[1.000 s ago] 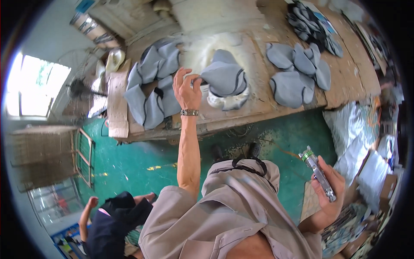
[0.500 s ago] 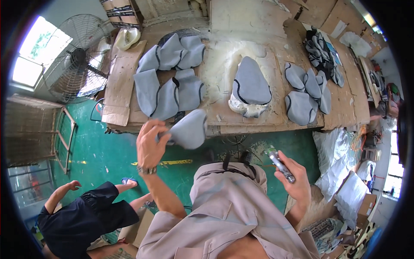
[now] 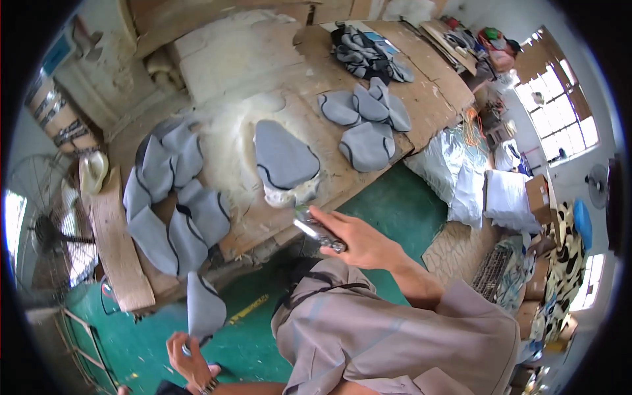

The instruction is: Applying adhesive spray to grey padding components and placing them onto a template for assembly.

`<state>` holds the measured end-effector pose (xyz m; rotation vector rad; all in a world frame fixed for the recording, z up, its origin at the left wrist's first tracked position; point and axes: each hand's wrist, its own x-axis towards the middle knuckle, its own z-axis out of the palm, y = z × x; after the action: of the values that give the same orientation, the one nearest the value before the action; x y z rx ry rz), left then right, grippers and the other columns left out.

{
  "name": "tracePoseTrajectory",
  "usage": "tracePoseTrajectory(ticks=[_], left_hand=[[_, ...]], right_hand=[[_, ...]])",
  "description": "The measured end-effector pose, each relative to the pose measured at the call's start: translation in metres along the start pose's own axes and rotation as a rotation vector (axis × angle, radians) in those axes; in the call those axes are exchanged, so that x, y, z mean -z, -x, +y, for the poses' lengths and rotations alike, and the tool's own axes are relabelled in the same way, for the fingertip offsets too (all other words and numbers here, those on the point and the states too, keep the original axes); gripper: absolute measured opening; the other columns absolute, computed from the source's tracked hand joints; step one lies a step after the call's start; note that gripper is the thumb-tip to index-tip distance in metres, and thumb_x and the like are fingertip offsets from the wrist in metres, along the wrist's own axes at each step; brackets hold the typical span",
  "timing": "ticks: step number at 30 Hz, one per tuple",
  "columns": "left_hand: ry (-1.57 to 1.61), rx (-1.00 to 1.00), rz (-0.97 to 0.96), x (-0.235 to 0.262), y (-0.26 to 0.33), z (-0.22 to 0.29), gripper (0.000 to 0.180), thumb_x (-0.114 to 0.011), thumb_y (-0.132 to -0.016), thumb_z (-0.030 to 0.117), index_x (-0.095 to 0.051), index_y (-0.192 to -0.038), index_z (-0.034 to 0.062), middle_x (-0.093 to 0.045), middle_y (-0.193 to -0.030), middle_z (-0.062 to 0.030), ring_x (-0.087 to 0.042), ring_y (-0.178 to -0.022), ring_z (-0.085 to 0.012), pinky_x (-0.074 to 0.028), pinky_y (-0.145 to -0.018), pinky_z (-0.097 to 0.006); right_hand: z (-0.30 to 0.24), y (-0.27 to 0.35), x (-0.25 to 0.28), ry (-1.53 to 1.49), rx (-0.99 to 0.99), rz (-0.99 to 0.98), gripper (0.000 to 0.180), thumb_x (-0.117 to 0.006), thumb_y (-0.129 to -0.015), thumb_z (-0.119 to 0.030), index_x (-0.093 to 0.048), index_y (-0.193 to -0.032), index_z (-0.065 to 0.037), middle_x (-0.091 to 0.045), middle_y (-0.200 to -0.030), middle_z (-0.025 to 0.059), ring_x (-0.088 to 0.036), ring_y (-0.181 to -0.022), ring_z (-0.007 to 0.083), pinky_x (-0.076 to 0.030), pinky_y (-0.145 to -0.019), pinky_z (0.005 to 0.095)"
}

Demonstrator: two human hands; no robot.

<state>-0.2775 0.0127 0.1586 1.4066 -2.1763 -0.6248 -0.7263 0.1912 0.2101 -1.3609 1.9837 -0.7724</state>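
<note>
My left hand (image 3: 187, 361), with a watch on its wrist, is closed on the lower end of a grey fabric piece (image 3: 206, 306) with black edging. The piece hangs in front of the bench, above the green floor. A small shiny bit shows at the fingers; what it is I cannot make out. My right hand (image 3: 359, 238) grips a silver and black hand tool (image 3: 318, 230) with a greenish tip; its kind is unclear. Just beyond the tool, another grey fabric piece (image 3: 284, 153) covers a form whose pale, crusted base (image 3: 280, 196) shows at the near edge.
Grey fabric pieces (image 3: 148, 227) lie at the bench's left, more (image 3: 367, 145) to the right, with a dark bundle (image 3: 362, 52) behind. Cardboard (image 3: 118, 243) covers the bench's left edge. A caged fan (image 3: 46, 230) stands left; white sacks (image 3: 451, 174) stand right.
My view has turned to the right. The right hand with its tool is now close to the covered form. The left hand still holds its fabric piece, now lower left in view.
</note>
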Motion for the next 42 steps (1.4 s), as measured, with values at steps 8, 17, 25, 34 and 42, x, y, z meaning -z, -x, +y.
tracePoseTrajectory(ticks=[8, 17, 25, 34, 42], left_hand=[[-0.126, 0.02, -0.17, 0.013, 0.002, 0.02, 0.021, -0.081, -0.09, 0.017, -0.075, -0.104, 0.0034, -0.073, -0.11, -0.0189, -0.069, -0.1, -0.0378, -0.056, -0.087, -0.047], [-0.115, 0.56, 0.071, 0.013, 0.045, 0.06, 0.023, -0.081, -0.089, 0.01, -0.076, -0.107, -0.0028, -0.068, -0.117, -0.0173, -0.07, -0.103, -0.0296, -0.061, -0.088, -0.041], [-0.093, 0.583, 0.03, 0.006, 0.051, 0.075, 0.022, -0.081, -0.09, 0.01, -0.075, -0.106, -0.0035, -0.069, -0.113, -0.0143, -0.071, -0.099, -0.0283, -0.06, -0.087, -0.039], [-0.155, 0.456, -0.122, 0.035, -0.004, 0.017, 0.017, -0.081, -0.089, 0.005, -0.077, -0.105, 0.0, -0.07, -0.106, -0.0109, -0.069, -0.093, -0.0259, -0.058, -0.08, -0.036], [-0.06, 0.432, -0.076, 0.057, -0.026, -0.032, 0.018, -0.081, -0.089, 0.009, -0.079, -0.105, 0.0034, -0.071, -0.105, -0.0128, -0.07, -0.093, -0.026, -0.06, -0.08, -0.036]], right_hand=[[0.025, -0.059, -0.009, -0.053, 0.123, 0.075, 0.084, -0.074, -0.088, -0.007, -0.03, -0.159, 0.004, -0.059, -0.126, 0.0289, -0.061, -0.112, 0.0471, -0.049, -0.095, 0.0494], [0.046, -0.125, -0.064, -0.093, 0.262, -0.128, 0.088, -0.075, -0.086, -0.009, -0.027, -0.158, 0.006, -0.059, -0.128, 0.0276, -0.063, -0.113, 0.0446, -0.051, -0.097, 0.0482], [0.063, -0.154, -0.094, -0.106, 0.072, -0.242, 0.093, -0.079, -0.085, -0.013, -0.025, -0.158, 0.009, -0.057, -0.131, 0.0294, -0.061, -0.115, 0.0472, -0.051, -0.097, 0.0498], [0.058, -0.166, -0.111, -0.028, 0.013, -0.031, 0.101, -0.081, -0.084, -0.016, -0.02, -0.161, 0.009, -0.054, -0.133, 0.0301, -0.058, -0.119, 0.046, -0.048, -0.101, 0.049], [0.036, -0.191, -0.123, 0.019, -0.036, 0.205, 0.104, -0.083, -0.08, -0.011, -0.018, -0.159, 0.009, -0.056, -0.125, 0.0314, -0.062, -0.11, 0.0482, -0.05, -0.096, 0.0513]])
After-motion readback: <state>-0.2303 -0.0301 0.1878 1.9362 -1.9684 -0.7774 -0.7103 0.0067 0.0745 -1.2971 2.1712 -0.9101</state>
